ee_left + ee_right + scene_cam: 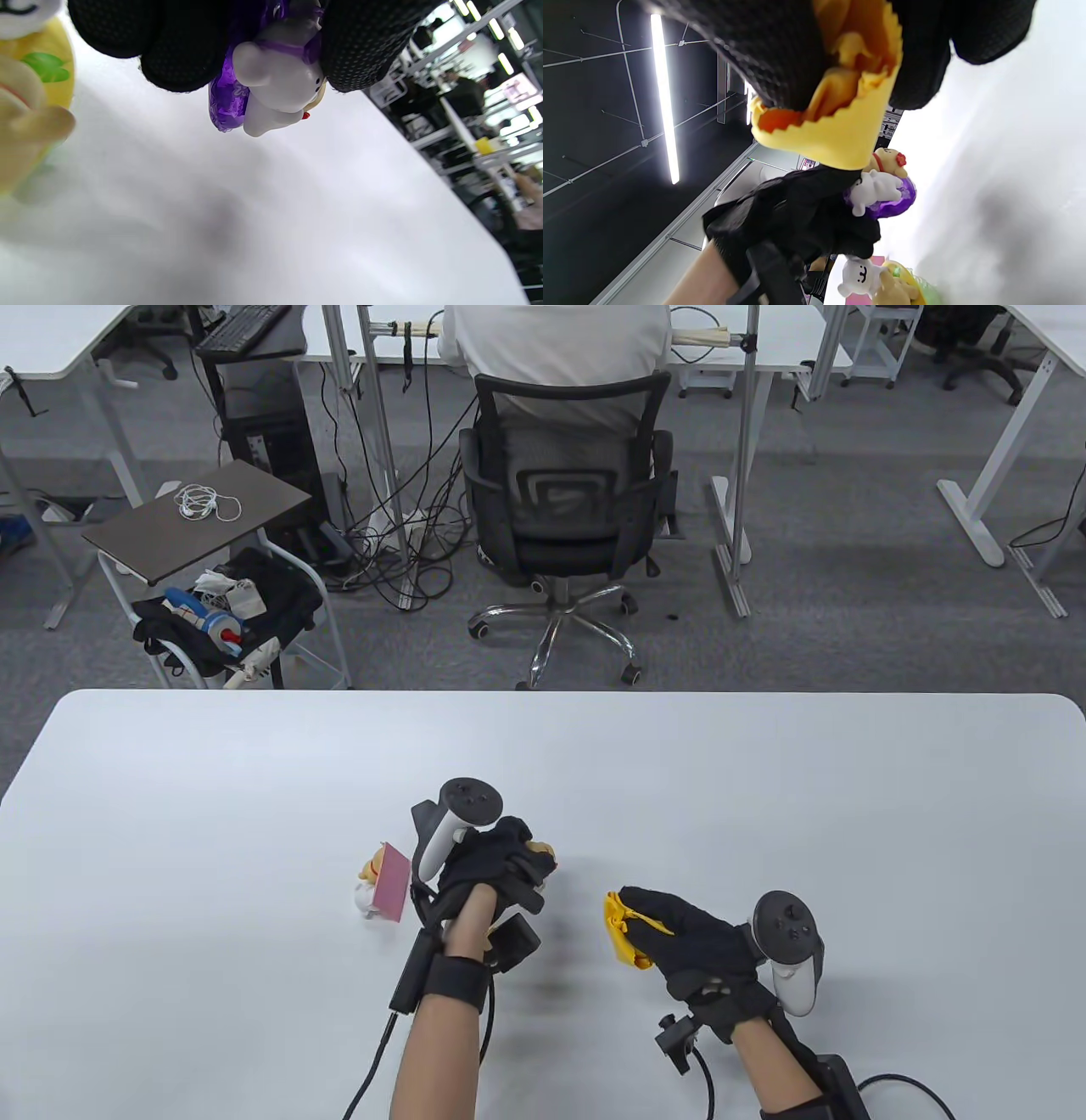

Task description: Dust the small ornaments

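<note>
Table view, from the left: a second ornament (379, 889) with a pink card stands on the white desk (254, 814) in the lower middle of the frame. Just right of it, the left hand (488, 869) has its grip clenched around a purple-and-white ornament (271, 80), lifted clear of the desk. Further right, well apart, the right hand (691, 942) bunches a yellow cloth (624, 929) in its fingers.

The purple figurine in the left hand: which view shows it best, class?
The left wrist view: the purple figurine fills it, close up. The right wrist view shows it smaller; in the table view the left hand mostly hides it.
</note>
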Demonstrator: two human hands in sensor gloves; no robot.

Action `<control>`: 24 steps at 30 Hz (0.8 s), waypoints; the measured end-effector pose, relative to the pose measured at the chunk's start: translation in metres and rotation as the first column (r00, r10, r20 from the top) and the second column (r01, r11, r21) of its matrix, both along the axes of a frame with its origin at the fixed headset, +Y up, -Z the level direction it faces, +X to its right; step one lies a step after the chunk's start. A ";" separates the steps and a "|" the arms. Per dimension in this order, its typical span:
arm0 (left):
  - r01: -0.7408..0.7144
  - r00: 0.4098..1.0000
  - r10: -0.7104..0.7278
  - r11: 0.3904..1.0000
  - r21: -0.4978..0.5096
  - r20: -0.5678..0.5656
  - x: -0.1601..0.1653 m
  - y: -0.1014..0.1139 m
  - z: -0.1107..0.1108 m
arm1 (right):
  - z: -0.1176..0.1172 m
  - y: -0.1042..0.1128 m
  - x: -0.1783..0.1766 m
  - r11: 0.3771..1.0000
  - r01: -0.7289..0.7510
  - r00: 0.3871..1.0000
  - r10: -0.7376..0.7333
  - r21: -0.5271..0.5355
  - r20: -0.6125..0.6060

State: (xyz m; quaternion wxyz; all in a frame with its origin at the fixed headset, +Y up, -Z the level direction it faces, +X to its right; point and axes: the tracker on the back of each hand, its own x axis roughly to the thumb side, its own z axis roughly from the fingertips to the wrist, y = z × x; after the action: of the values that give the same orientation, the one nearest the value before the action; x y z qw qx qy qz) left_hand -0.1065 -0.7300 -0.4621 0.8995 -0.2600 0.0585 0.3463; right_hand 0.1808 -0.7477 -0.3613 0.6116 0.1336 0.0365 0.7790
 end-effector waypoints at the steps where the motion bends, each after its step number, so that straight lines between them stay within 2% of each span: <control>1: 0.032 0.999 -0.032 0.999 -0.001 0.009 0.003 -0.001 -0.004 | 0.000 0.000 0.000 1.000 0.000 1.000 0.000 0.000 0.000; 4: 0.109 0.993 -0.109 0.994 -0.005 0.041 0.013 -0.003 -0.013 | -0.002 0.000 0.001 1.000 0.006 1.000 -0.006 -0.004 0.006; 12: 0.199 0.972 -0.188 0.978 -0.069 0.142 0.032 -0.014 -0.030 | -0.006 -0.002 0.003 1.000 0.009 1.000 -0.009 -0.006 0.019; 18: 0.173 0.979 -0.156 0.977 -0.126 0.134 0.026 -0.012 -0.036 | -0.007 -0.003 0.004 1.000 0.005 1.000 -0.005 -0.006 0.021; 24: 0.258 0.964 -0.251 0.963 -0.081 0.089 0.019 -0.012 -0.035 | -0.009 -0.005 0.005 1.000 0.002 1.000 -0.001 -0.011 0.030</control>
State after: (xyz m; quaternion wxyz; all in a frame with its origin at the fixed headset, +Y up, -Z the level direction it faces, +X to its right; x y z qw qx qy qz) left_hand -0.0874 -0.7417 -0.4970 0.9252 -0.3048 0.0724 0.2144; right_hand 0.1860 -0.7527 -0.3698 0.6134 0.1185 0.0316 0.7802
